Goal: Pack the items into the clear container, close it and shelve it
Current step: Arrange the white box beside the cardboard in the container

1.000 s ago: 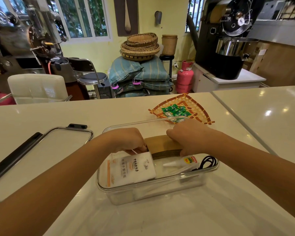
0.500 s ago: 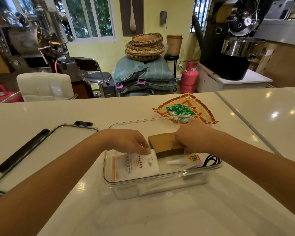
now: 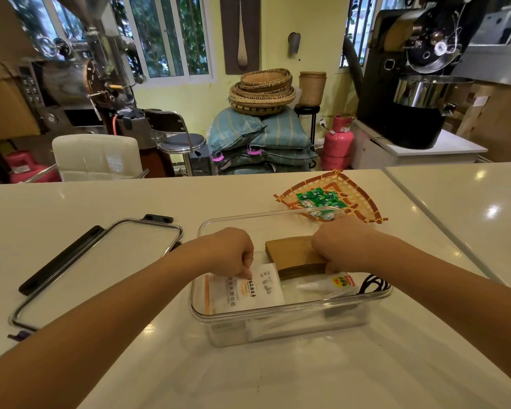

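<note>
Room had pale yellow walls (image 3: 278,39) with barred windows (image 3: 171,36) showing green foliage; daylight came through them. Beyond the glossy white counter (image 3: 101,202) stood a white padded chair (image 3: 96,156), a chrome stool (image 3: 180,140), stacked blue-green sacks (image 3: 260,140) topped with woven baskets (image 3: 263,90), and a pink gas cylinder (image 3: 338,143).

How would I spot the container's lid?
On the white counter, look left of the clear container that both hands reach into. The lid lies flat there: a clear rounded rectangle, the only thing edged with black clasps.
</note>
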